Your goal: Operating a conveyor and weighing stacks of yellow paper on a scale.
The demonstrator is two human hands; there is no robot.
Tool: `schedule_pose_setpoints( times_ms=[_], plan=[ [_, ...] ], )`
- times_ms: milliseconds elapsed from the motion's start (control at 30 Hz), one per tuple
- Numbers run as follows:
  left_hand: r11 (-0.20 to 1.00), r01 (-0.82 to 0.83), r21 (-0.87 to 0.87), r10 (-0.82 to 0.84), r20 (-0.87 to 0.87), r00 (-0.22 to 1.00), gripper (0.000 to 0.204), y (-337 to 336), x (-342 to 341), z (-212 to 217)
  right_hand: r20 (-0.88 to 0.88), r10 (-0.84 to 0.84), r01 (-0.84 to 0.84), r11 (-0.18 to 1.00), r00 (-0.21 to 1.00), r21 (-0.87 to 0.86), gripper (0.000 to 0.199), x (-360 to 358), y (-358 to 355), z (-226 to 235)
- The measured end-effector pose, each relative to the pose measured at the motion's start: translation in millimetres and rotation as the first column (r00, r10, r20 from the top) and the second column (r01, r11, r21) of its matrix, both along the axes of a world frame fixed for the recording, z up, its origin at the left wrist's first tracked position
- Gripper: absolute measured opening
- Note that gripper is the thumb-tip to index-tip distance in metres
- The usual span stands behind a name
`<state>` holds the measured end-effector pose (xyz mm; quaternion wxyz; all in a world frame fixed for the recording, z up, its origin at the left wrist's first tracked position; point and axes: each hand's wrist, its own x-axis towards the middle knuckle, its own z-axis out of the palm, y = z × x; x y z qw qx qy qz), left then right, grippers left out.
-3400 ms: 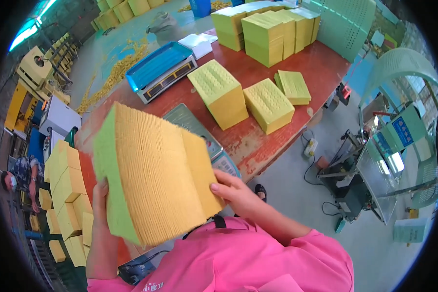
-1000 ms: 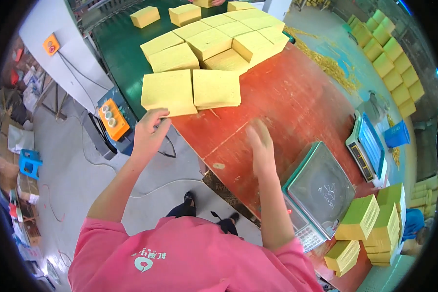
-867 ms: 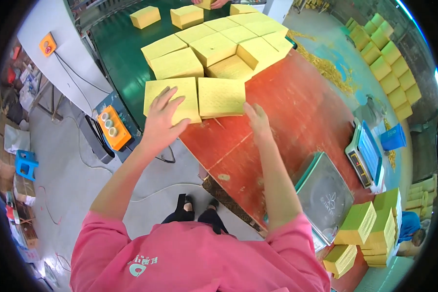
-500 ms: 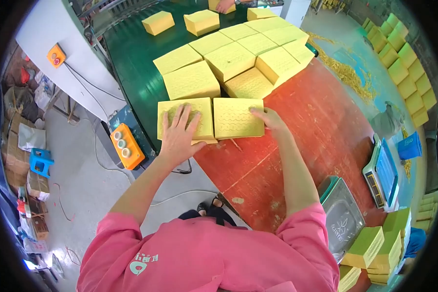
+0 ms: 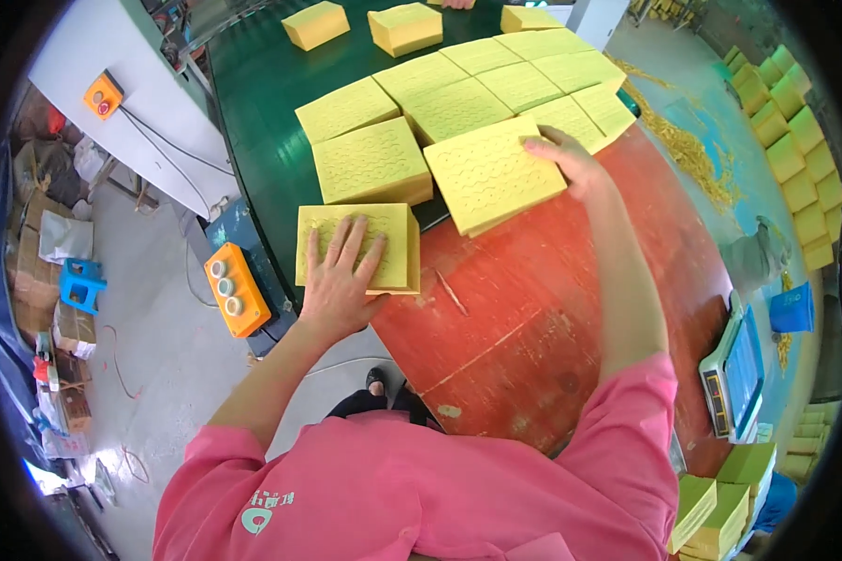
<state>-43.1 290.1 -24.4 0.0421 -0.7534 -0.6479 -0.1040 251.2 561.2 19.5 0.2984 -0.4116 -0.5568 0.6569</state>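
My right hand (image 5: 572, 161) grips the right end of a yellow paper block (image 5: 491, 176), its fingers on the top face. The block is tilted and partly covers the group of blocks behind it. My left hand (image 5: 340, 285) lies with fingers spread on top of another yellow paper block (image 5: 395, 245), at the corner between the green belt and the red table. Wavy rows of cut marks run across the tops of both. Just beyond, several like blocks (image 5: 370, 161) sit close together in rows.
The green conveyor belt (image 5: 253, 112) carries more blocks, and a person's hand (image 5: 457, 4) shows at its far end. An orange button box (image 5: 238, 290) stands at the left of the red table (image 5: 524, 346). A scale (image 5: 732, 369) and stacked blocks (image 5: 720, 514) are at right.
My right hand has moved its block away from the left one, up and to the right. My left hand stays on its block, which has shifted slightly nearer.
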Motion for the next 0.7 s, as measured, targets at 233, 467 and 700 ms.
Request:
schedule_pose_setpoints(
  times_ms=[233,467,700],
  plan=[
    [1.000,0.022,-0.014,-0.021,0.091,0.996,0.084,3.9,-3.7,13.6,0.810,-0.316,-0.408,0.738,0.494,0.537,0.052,-31.6,37.2,-23.7],
    [0.918,-0.367,0.147,0.204,0.620,0.758,0.045,46.3,-82.9,32.0,0.189,-0.552,-0.042,0.267,0.812,0.963,0.036,-78.8,-87.9,2.6],
    [0.904,-0.114,-0.412,0.427,0.871,0.244,0.039,49.5,-100.2,-10.3,0.076,-0.486,0.351,0.722,0.871,0.596,0.034,-125.3,-240.7,-98.5]
  ],
)
